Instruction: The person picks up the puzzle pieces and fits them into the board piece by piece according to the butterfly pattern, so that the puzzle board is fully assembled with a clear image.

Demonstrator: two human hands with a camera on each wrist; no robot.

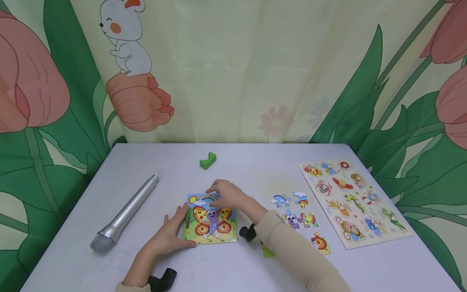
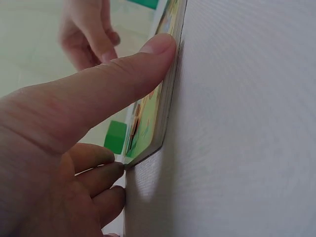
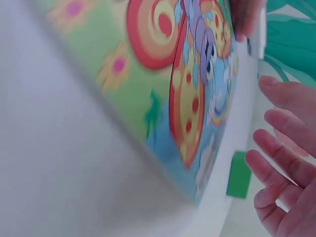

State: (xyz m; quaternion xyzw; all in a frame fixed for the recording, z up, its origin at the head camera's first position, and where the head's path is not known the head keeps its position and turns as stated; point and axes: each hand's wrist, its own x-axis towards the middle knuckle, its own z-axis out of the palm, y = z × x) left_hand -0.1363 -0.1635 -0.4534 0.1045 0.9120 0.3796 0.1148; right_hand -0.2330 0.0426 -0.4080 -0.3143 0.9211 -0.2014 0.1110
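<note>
A square butterfly puzzle board [image 1: 218, 235] lies flat on the table in front of me. My left hand [image 1: 169, 233] touches it at the left, its thumb [image 2: 157, 47] stretched along the near edge and its fingertips at the left side. Over the upper right of the board reaches my right hand [image 1: 229, 195]. In the right wrist view that hand's fingers [image 3: 276, 150] are apart and lightly bent, with nothing between them. Loose jigsaw pieces [image 1: 292, 219] with parts of a butterfly and a rainbow lie to the right, some partly hidden by the right forearm.
Farther back on the table is a green block [image 1: 208, 161] with a curved notch. A silver microphone [image 1: 124, 215] lies at the left. At the right lies a pale board of insect pictures [image 1: 355, 202]. Behind the table hangs a printed curtain [image 1: 226, 81].
</note>
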